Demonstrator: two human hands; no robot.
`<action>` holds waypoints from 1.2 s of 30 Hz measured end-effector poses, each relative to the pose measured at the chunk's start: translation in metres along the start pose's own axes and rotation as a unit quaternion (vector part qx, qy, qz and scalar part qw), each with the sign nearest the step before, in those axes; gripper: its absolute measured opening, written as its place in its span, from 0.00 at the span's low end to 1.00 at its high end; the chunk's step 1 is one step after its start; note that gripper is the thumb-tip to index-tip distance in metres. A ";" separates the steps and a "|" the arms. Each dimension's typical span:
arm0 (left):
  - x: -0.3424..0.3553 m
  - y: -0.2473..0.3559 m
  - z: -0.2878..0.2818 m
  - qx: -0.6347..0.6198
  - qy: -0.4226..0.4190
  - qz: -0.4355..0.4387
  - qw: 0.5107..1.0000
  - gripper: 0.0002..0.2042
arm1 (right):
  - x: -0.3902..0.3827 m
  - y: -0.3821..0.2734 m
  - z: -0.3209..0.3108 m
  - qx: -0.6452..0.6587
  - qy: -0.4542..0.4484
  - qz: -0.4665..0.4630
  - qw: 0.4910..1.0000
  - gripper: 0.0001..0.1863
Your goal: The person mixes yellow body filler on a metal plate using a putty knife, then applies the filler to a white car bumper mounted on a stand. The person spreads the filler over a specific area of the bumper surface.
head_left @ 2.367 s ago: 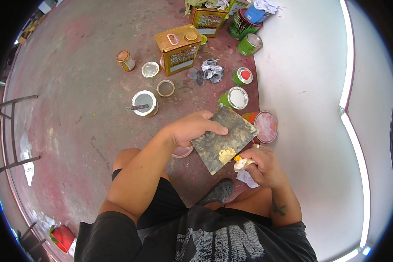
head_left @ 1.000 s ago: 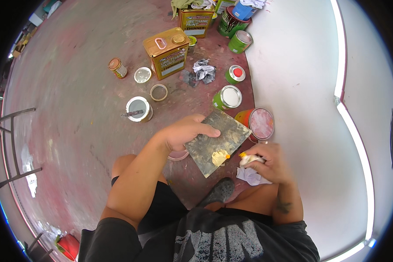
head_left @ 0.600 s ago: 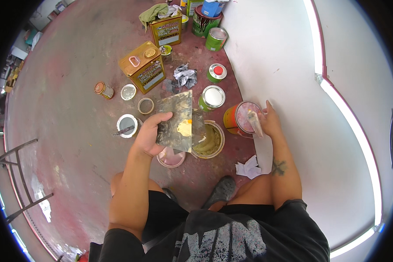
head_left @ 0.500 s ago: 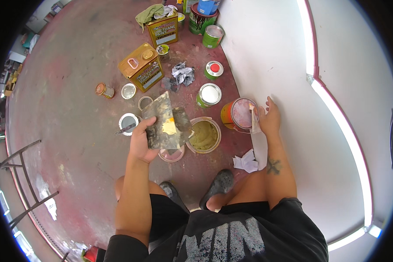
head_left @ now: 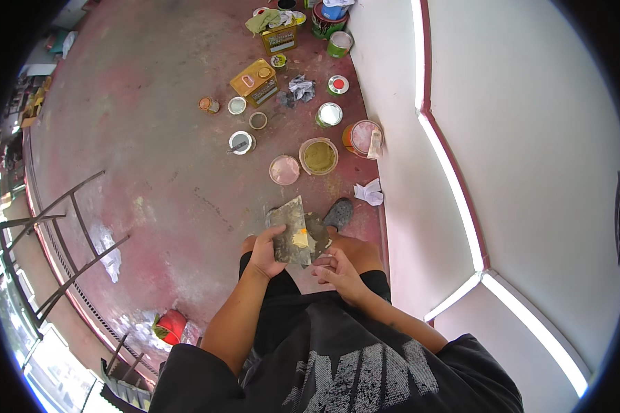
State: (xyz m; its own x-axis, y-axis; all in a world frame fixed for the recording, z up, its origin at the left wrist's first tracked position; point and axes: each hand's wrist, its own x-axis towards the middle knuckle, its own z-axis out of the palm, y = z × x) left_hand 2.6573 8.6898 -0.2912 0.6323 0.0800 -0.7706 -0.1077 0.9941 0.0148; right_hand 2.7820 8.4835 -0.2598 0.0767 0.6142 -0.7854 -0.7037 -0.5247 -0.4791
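- Floor [head_left: 172, 144]: grey, stained red. It carries the containers.
- Wall [head_left: 530, 172]: white, along the floor's right edge.
- Metal frame [head_left: 76, 199]: dark, thin-barred, toward the floor's left edge.
- Tins, two, gold and rectangular: I log a near one [head_left: 255, 81] and a far one [head_left: 280, 41], the latter under a green cloth [head_left: 263, 21].
- Red bucket [head_left: 173, 326]: toward the floor's left edge, below the frame.
- Orange pail [head_left: 347, 141]: at the floor's right edge, pink-stained lid on top, a pale tube [head_left: 374, 145] lying over it.
- Tub [head_left: 337, 158]: round, filled with olive paste [head_left: 319, 157], just left of the pail.
- Board [head_left: 291, 218]: flat, mottled grey, tilted, held above the floor before the person's lap.
- Dark plate [head_left: 319, 234]: partly behind the board, jutting past its right edge.
- Left hand [head_left: 265, 255]: closed on the board's left edge, thumb across the face; I cannot see the fingers behind.
- Right hand [head_left: 341, 277]: half open, fingers bent, beside the plate's lower end; I cannot tell whether it grips anything.
- Green can [head_left: 329, 115]: pale lid, near the floor's right edge.
- Crumpled paper [head_left: 369, 192]: white, by that same edge.
- Yellow dab [head_left: 300, 241]: on the board's face, near its right edge, with an orange spot at its top.
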 end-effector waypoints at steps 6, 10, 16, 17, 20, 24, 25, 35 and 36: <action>-0.079 -0.009 0.066 0.041 -0.094 -0.097 0.990 0.22 | -0.070 -0.009 0.036 0.018 0.118 -0.094 0.988 0.17; -0.119 0.002 0.065 0.137 -0.143 -0.173 0.965 0.21 | -0.135 0.004 0.064 0.064 0.249 -0.198 0.946 0.15; -0.189 0.061 0.037 0.198 -0.149 -0.216 0.944 0.22 | -0.242 0.074 0.092 0.165 0.439 -0.237 0.851 0.24; -0.198 0.070 0.030 0.201 -0.140 -0.209 0.947 0.22 | -0.251 0.084 0.103 0.175 0.449 -0.243 0.842 0.25; -0.210 0.083 0.002 0.213 -0.133 -0.178 0.951 0.24 | -0.277 0.116 0.127 0.186 0.446 -0.273 0.832 0.23; -0.235 0.078 0.019 0.235 -0.131 -0.197 0.943 0.23 | -0.282 0.127 0.172 0.324 0.371 -0.303 0.816 0.17; -0.239 0.071 0.024 0.256 -0.131 -0.208 0.935 0.23 | -0.284 0.123 0.181 0.317 0.369 -0.311 0.816 0.17; -0.313 -0.071 0.147 0.595 -0.255 -0.222 0.730 0.17 | -0.408 0.136 0.259 0.286 0.397 -0.485 0.725 0.33; -0.321 -0.100 0.155 0.623 -0.266 -0.238 0.696 0.17 | -0.423 0.154 0.262 0.317 0.404 -0.501 0.696 0.34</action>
State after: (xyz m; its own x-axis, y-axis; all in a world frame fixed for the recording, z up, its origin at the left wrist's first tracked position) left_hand 2.5841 8.5757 0.0537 0.5996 -0.5941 -0.5362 0.7503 0.1842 0.6349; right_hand 2.4559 8.2972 0.1011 0.9460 -0.1826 -0.2679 -0.1611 0.4522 -0.8772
